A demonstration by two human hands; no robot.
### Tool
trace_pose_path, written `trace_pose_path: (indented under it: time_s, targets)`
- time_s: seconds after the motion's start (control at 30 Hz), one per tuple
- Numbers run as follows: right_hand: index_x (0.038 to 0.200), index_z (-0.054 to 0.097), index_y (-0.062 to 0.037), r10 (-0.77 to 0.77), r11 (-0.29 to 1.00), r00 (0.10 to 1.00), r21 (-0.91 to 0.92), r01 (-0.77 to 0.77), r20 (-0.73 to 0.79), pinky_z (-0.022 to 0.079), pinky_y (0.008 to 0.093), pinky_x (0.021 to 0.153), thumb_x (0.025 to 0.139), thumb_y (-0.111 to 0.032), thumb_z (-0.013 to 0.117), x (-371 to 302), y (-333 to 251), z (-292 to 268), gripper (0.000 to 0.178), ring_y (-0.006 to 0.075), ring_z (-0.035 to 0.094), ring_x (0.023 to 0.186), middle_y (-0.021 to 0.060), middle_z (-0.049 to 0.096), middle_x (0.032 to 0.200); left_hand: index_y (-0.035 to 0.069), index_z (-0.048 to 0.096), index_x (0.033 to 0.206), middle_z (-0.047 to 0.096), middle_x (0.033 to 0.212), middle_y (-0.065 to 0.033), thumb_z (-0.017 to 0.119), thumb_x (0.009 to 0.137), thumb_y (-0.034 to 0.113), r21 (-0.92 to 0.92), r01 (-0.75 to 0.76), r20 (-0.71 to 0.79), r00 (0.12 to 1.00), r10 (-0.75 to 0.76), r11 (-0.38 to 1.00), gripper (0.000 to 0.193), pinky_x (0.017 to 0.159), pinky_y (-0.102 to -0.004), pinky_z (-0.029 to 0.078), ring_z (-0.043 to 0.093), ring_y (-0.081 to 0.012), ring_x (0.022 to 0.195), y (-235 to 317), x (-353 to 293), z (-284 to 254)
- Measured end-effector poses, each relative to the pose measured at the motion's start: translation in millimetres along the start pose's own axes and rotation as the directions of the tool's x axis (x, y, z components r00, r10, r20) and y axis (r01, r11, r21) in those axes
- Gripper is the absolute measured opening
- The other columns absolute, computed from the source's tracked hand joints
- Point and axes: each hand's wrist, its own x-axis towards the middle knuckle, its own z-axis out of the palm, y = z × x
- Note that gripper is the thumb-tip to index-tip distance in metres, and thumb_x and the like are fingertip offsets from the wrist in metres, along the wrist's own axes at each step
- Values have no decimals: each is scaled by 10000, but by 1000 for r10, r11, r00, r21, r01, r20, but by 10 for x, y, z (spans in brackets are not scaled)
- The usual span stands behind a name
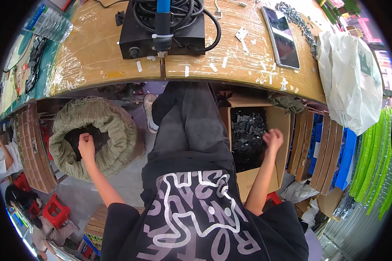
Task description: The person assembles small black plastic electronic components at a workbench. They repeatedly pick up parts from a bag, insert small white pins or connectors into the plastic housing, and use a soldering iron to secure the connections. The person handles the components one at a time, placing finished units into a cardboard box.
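Note:
My left hand point(86, 146) is closed, with its fingers curled in, over the mouth of a bulky woven sack point(128, 130) whose rim is rolled down. The inside of the sack is dark, and I cannot make out what those fingers hold. On the other side of my legs, my right hand point(273, 139) hovers at the right side of an open cardboard box point(259, 180), its fingers bent and drawn together. Many small black parts point(248, 130) lie heaped in the box. Whether something small is in my right fingers does not show.
Ahead is a wooden workbench point(91, 56) with a black box-shaped device point(130, 43), coiled cable, a blue-handled tool point(163, 26), a phone point(283, 41) and a white bag point(350, 78). Stacked brown trays point(35, 148) stand left; blue and brown trays point(322, 148) stand right. Red stools point(56, 211) and other people are behind left.

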Motion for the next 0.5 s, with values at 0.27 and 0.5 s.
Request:
trace_pose_path:
  time_s: [0.27,0.5]
  targets:
    - [967,553,33,-792,610,610,101,786,28,480,234,597,792,-75,581,-541,-2447,761,208,131,563,669,72,575,826,-44,315,1161,479,1076,-291,642,652,180,140,-114,42,993,109,984,645,844,-414,384,459,-418,1017,-354,181,842]
    - [913,582,12,-862,200,375,-450,870,342,456,344,718,745,-178,586,434,-3244,1527,253,290,596,783,192,605,865,-19,382,1136,520,1026,-281,473,712,18,60,134,-63,989,-130,989,435,761,-443,425,520,-403,936,135,119,867]
